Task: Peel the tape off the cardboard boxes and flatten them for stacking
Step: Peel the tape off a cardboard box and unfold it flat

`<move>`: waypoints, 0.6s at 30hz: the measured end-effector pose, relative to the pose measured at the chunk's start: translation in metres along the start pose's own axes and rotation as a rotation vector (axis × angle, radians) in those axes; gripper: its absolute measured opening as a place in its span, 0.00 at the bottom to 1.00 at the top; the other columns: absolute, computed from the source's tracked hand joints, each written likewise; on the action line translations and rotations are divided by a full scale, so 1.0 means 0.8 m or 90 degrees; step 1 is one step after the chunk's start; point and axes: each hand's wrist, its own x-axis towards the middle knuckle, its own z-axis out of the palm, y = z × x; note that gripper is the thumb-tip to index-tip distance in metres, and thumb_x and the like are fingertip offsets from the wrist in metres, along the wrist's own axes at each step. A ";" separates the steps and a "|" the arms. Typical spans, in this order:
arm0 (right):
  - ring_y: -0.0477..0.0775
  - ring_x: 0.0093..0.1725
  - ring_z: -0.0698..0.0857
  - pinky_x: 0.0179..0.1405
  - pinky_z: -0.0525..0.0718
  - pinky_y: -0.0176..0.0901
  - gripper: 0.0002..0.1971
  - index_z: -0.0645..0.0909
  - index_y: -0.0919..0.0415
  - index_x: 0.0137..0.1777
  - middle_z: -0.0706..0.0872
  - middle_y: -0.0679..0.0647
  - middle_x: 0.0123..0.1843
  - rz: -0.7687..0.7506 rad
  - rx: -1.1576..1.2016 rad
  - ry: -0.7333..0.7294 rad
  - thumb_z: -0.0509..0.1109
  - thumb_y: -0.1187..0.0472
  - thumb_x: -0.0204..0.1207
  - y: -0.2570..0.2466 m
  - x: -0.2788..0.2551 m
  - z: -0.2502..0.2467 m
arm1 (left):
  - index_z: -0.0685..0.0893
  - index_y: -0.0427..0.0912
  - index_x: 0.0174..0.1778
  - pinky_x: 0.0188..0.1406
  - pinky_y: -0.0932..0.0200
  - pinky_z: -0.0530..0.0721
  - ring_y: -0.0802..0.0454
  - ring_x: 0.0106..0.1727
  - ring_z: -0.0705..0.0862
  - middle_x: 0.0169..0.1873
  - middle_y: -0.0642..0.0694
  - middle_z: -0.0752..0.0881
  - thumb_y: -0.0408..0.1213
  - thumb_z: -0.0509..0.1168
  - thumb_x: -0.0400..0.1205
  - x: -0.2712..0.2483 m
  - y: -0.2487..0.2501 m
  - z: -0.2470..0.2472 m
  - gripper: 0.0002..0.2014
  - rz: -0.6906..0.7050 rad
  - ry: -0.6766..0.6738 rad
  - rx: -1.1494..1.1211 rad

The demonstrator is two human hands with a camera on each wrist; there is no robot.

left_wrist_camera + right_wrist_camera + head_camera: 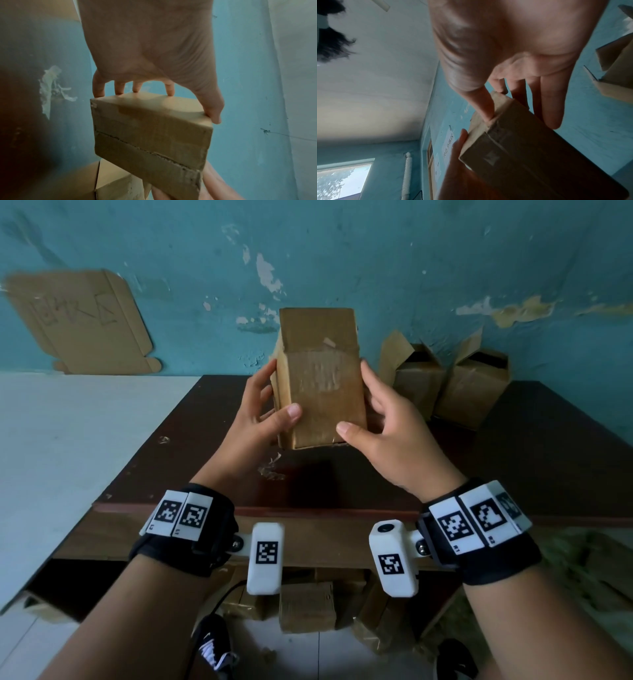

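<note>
Brown corrugated cardboard box (322, 378), one, closed, held upright above the middle of the dark wooden table (534, 440), clear of its surface; front face scuffed pale where a label or tape has torn the paper, bottom flaps meeting at a ragged seam seen from the left wrist view. Left hand (260, 409): grip closed round the box's left side, thumb on the front face, four fingertips (120, 89) on the far panel. Right hand (387, 426): grip closed round the right side, thumb pressed at the lower front corner, fingers behind. Two further cardboard boxes (448, 378), top flaps standing open, side by side at the table's far right edge against the wall. Crumpled clear tape scrap (270, 469), lying on the table near its front edge, below the held box. Flattened cardboard sheet (82, 320), propped against the peeling teal wall (411, 261) past the table's far left corner. More cardboard under the table, blurred.
</note>
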 end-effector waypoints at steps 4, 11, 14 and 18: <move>0.26 0.70 0.77 0.74 0.79 0.41 0.41 0.58 0.50 0.90 0.75 0.36 0.79 -0.023 -0.008 0.037 0.75 0.57 0.81 -0.006 -0.003 0.004 | 0.64 0.66 0.84 0.65 0.32 0.85 0.41 0.74 0.83 0.79 0.44 0.76 0.62 0.77 0.71 0.001 0.000 -0.003 0.45 -0.010 -0.010 -0.024; 0.41 0.65 0.86 0.68 0.86 0.52 0.46 0.67 0.46 0.83 0.86 0.42 0.69 0.072 0.101 0.091 0.78 0.43 0.63 0.003 0.002 0.027 | 0.64 0.73 0.81 0.74 0.37 0.81 0.47 0.82 0.71 0.81 0.52 0.63 0.65 0.76 0.65 -0.003 -0.005 0.007 0.48 0.044 0.065 0.141; 0.44 0.64 0.88 0.65 0.88 0.56 0.46 0.70 0.45 0.80 0.87 0.43 0.67 0.110 0.166 0.085 0.80 0.41 0.59 0.004 0.002 0.032 | 0.63 0.72 0.81 0.84 0.38 0.69 0.49 0.84 0.65 0.79 0.51 0.61 0.66 0.76 0.63 -0.006 -0.003 0.010 0.49 0.062 0.079 0.198; 0.47 0.63 0.89 0.64 0.89 0.59 0.46 0.69 0.46 0.79 0.88 0.45 0.65 0.150 0.253 0.092 0.81 0.49 0.58 0.006 0.003 0.036 | 0.62 0.70 0.82 0.86 0.59 0.63 0.56 0.84 0.61 0.79 0.49 0.61 0.65 0.76 0.63 -0.008 -0.005 0.015 0.50 0.105 0.086 0.230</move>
